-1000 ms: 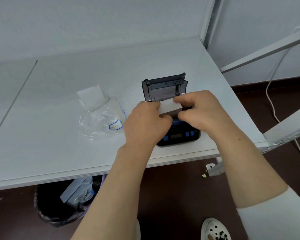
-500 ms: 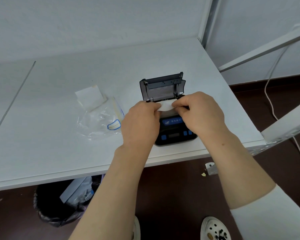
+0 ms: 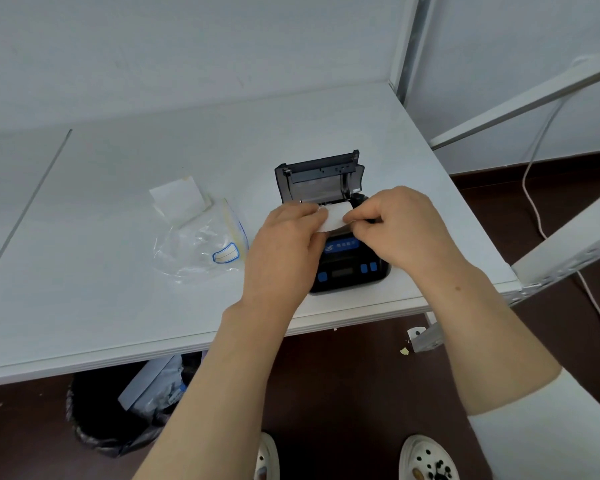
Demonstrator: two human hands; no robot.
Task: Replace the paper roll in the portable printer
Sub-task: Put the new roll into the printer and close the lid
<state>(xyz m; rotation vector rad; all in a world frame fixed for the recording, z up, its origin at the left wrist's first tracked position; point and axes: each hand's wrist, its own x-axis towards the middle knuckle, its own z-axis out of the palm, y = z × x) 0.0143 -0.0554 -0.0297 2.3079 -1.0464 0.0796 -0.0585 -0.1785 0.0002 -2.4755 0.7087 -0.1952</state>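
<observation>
A black portable printer (image 3: 347,268) with blue buttons sits near the front right edge of the white table (image 3: 118,299), its lid (image 3: 321,180) standing open at the back. A white paper strip (image 3: 336,218) lies across the printer's open paper bay. My left hand (image 3: 284,247) pinches the strip's left end and my right hand (image 3: 402,226) pinches its right end. The roll inside the bay is hidden by my fingers.
An empty clear plastic bag (image 3: 201,247) with a blue-edged label lies left of the printer, with a white paper piece (image 3: 179,199) behind it. A black bin (image 3: 118,410) stands under the table. A metal frame (image 3: 534,95) and a white cable (image 3: 530,202) are at the right.
Both hands have shifted slightly back toward the lid, taking the paper strip with them, so the printer's blue label and front panel show more.
</observation>
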